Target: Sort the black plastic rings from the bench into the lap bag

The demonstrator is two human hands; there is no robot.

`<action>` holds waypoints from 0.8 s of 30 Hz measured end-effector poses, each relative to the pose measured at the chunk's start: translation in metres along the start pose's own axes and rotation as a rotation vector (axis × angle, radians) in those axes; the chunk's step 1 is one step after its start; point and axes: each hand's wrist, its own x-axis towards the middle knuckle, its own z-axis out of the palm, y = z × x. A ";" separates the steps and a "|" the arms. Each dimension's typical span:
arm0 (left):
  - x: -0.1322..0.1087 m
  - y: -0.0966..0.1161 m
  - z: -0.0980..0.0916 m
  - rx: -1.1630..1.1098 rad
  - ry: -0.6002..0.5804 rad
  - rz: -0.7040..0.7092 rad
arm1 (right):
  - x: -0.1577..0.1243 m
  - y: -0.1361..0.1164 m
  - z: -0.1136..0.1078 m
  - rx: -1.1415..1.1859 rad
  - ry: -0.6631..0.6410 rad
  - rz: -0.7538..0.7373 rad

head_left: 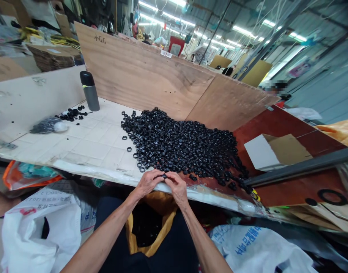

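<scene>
At the table's front edge, my left hand and my right hand meet with fingertips pinched on one small black plastic part. Its exact shape is mostly covered by my fingers. Just beyond them spreads a large pile of small black ring-shaped parts, with a few loose rings at its left side. Below my hands, a yellow-brown bag stands open between my legs, with dark contents inside.
Wooden boards wall the table's back. A dark bottle, a plastic bag of parts and a small black heap lie left. Right are a cardboard box and a grey metal bar. White sacks flank my legs.
</scene>
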 end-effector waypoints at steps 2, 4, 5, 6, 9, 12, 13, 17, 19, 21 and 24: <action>0.000 0.002 -0.001 0.000 0.008 -0.010 | 0.000 0.001 0.001 0.004 -0.002 0.021; 0.000 0.003 -0.001 0.004 0.016 -0.014 | 0.000 0.003 0.003 0.010 0.019 0.070; 0.000 0.004 -0.001 0.007 0.019 -0.014 | 0.001 0.005 0.004 0.020 0.038 0.107; 0.000 0.004 -0.001 0.009 0.023 -0.010 | 0.001 0.006 0.005 0.040 0.058 0.149; 0.000 0.004 -0.001 0.005 0.041 0.003 | 0.005 0.009 0.008 0.114 0.059 0.269; 0.000 0.002 0.000 0.005 0.059 -0.010 | 0.007 0.010 0.010 0.117 0.023 0.278; 0.000 0.002 0.000 0.008 0.062 -0.019 | 0.007 0.010 0.010 0.100 0.025 0.242; 0.000 0.001 0.000 0.018 0.046 -0.049 | 0.005 0.009 0.011 0.042 0.039 0.076; 0.000 0.001 0.000 0.012 0.041 -0.073 | 0.004 0.010 0.011 0.039 0.035 0.088; -0.001 0.000 0.000 -0.003 0.041 -0.093 | 0.004 0.013 0.012 0.040 0.053 0.149; -0.001 0.000 0.000 -0.018 0.039 -0.095 | 0.005 0.015 0.014 0.026 0.085 0.224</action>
